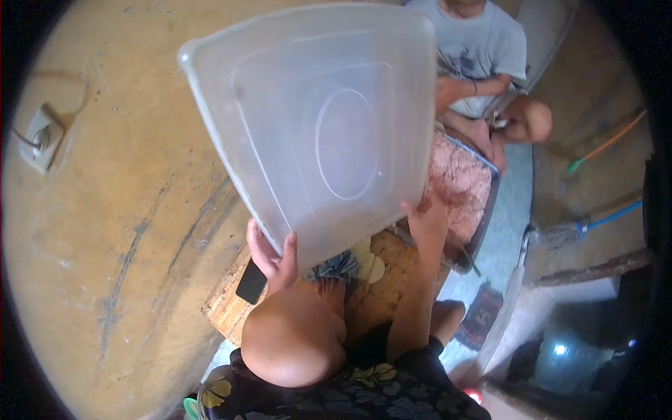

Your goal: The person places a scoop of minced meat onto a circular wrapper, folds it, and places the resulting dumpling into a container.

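A large translucent plastic lid or shallow tub [294,136], marked with an oval ring, is held up tilted in front of me. My left hand [275,257] grips its lower left edge, thumb on the near face and fingers behind. At its lower right edge, my right hand [428,215] holds on with the thumb showing; the other fingers are partly hidden. Behind and to the right, a dark rectangular tray [485,226] contains a pink, crumbly mass [467,184], partly covered from view by the plastic piece.
Another person [480,52] sits cross-legged beyond the tray. On the wooden board [231,310] lie a black phone [251,282] and a crumpled cloth [336,265]. A wall socket with a plug [43,139] is at left; a dark mat [480,317] lies on the floor at right.
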### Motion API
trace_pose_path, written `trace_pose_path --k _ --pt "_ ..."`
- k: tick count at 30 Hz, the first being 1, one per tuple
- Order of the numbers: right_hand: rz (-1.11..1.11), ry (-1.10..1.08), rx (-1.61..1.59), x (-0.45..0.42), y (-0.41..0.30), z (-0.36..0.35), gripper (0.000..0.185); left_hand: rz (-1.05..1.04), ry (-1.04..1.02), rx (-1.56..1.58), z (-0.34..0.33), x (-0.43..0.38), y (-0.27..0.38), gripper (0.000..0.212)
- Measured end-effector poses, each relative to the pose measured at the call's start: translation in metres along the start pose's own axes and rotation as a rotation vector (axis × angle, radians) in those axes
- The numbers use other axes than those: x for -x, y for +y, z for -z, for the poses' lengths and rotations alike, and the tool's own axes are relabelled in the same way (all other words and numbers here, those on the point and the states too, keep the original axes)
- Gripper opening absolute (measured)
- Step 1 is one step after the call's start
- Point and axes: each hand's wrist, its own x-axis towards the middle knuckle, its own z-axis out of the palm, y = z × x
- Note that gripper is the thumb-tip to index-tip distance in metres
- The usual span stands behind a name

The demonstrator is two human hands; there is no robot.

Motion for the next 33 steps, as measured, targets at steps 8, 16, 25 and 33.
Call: trace_pose_path --k 8,16,25,33 --pt "0.596 0.345 -0.069 -0.029 -0.100 0.111 0.069 -0.278 -0.298 0.021 -0.029 -0.028 0.028 0.055" --pt "0.763 -0.095 0.390 -0.103 -0.134 0.054 0.061 -0.218 -0.455 -0.041 -0.012 -0.012 0.008 0.061" --pt "0.861 -0.266 0.381 -0.122 -0.201 0.003 0.051 0.390 -0.416 0.190 0.004 -0.018 0.028 0.079" --pt "1.023 -0.382 0.339 -0.097 -0.273 -0.077 0.042 0.719 -0.202 0.415 0.082 0.001 -0.135 0.093"
